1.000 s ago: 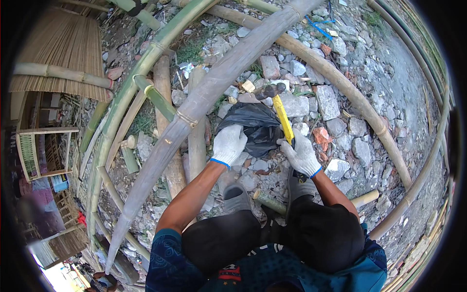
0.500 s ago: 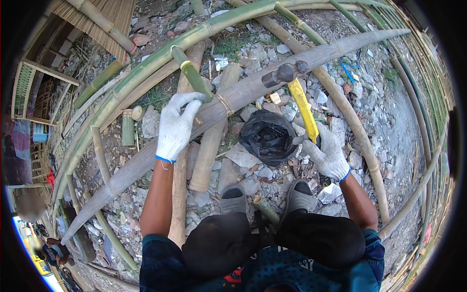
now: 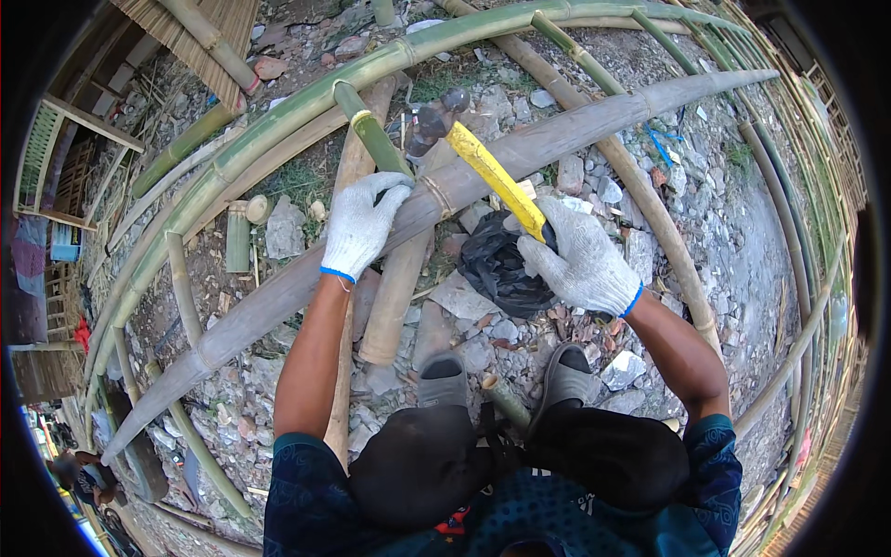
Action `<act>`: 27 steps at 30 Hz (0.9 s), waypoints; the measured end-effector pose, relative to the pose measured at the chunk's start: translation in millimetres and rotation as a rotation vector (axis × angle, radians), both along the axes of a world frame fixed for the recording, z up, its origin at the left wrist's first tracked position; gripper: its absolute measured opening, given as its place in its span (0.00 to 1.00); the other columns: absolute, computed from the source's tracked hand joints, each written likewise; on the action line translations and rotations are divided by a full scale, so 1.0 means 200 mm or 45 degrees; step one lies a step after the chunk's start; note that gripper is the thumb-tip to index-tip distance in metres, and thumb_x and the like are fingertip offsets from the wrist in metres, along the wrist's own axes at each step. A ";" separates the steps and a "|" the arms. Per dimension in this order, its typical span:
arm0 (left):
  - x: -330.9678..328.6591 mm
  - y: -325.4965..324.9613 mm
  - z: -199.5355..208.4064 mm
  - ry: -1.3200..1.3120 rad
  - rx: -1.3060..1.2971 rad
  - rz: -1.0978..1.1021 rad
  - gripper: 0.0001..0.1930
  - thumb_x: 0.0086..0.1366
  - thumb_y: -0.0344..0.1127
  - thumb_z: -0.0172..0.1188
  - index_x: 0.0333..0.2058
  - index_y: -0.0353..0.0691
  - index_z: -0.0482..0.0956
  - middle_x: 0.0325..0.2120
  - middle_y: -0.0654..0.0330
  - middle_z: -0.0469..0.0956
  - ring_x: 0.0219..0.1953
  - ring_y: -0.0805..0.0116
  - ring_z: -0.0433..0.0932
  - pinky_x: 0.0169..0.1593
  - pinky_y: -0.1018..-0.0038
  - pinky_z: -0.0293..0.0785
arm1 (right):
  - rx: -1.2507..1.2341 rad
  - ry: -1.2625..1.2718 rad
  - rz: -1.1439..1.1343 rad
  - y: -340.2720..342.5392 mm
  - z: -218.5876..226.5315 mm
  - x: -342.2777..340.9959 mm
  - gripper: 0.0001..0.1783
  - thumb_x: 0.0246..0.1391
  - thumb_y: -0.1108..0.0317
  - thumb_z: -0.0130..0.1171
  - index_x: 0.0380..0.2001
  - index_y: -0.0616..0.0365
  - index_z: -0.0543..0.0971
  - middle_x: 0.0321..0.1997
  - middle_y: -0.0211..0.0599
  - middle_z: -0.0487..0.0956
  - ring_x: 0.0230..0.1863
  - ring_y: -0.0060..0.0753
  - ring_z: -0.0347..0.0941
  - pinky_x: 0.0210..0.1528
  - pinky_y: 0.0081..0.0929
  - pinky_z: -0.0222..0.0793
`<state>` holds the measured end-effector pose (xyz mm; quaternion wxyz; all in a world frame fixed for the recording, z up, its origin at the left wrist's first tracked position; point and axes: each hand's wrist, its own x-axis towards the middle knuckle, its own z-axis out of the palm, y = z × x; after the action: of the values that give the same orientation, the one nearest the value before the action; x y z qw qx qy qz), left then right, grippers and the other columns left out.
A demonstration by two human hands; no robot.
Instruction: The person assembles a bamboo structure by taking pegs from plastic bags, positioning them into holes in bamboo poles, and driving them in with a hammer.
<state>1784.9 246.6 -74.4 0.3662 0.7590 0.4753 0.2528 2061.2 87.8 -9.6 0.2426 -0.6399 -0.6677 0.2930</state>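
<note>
In my gloved right hand (image 3: 585,260) is a hammer (image 3: 497,181), gripped by its yellow handle. Its dark head, blurred by motion, hangs above the green bamboo crosspiece (image 3: 376,135). My gloved left hand (image 3: 365,223) rests on a long grey bamboo pole (image 3: 548,144). Thumb and forefinger are pinched together where the crosspiece's lower end meets that pole; whatever is between them is too small to make out. Just right of this joint, a tie is wound around the pole. Below the right hand, partly covered by it, lies a black plastic bag (image 3: 506,269).
A long green bamboo pole (image 3: 306,97) curves across the far side, joined to the grey one by crosspieces. Brown bamboo lengths (image 3: 394,306) lie underneath, over rubble. Short bamboo offcuts (image 3: 238,237) are at left. Bamboo poles (image 3: 817,232) line the right edge. A person (image 3: 88,478) is at far left.
My right hand has moved up and left, swinging the hammer head leftward past the grey pole. The left hand has shifted slightly right, its fingertips now closer together at the joint.
</note>
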 end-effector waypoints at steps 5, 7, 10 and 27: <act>0.01 0.00 -0.02 0.020 0.011 0.011 0.16 0.71 0.39 0.63 0.49 0.34 0.87 0.45 0.52 0.87 0.43 0.63 0.86 0.41 0.68 0.83 | 0.210 -0.212 0.088 0.05 0.00 -0.01 0.20 0.69 0.54 0.59 0.51 0.61 0.74 0.30 0.58 0.80 0.35 0.66 0.80 0.37 0.54 0.74; 0.01 -0.01 -0.02 0.076 0.194 -0.037 0.15 0.71 0.39 0.64 0.48 0.33 0.87 0.45 0.49 0.87 0.45 0.57 0.86 0.49 0.64 0.81 | 0.167 -0.222 0.075 0.07 0.03 -0.02 0.20 0.70 0.54 0.58 0.50 0.61 0.74 0.29 0.58 0.80 0.33 0.66 0.80 0.36 0.54 0.73; 0.01 -0.02 0.01 0.070 0.213 -0.021 0.15 0.69 0.39 0.64 0.47 0.33 0.87 0.44 0.47 0.86 0.47 0.51 0.85 0.55 0.62 0.77 | 0.123 -0.181 0.078 0.07 0.06 -0.04 0.19 0.71 0.54 0.57 0.49 0.61 0.74 0.26 0.57 0.79 0.30 0.65 0.80 0.33 0.54 0.73; 0.00 -0.02 0.02 0.057 0.138 -0.030 0.14 0.68 0.38 0.64 0.46 0.34 0.87 0.45 0.48 0.86 0.50 0.51 0.84 0.57 0.62 0.76 | 0.267 -0.201 -0.052 0.08 0.14 -0.13 0.15 0.70 0.59 0.59 0.40 0.60 0.71 0.23 0.54 0.77 0.26 0.62 0.79 0.29 0.56 0.71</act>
<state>1785.0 241.7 -70.1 0.3166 0.7888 0.4600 0.2568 2034.4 104.2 19.1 0.2606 -0.6457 -0.6985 0.1653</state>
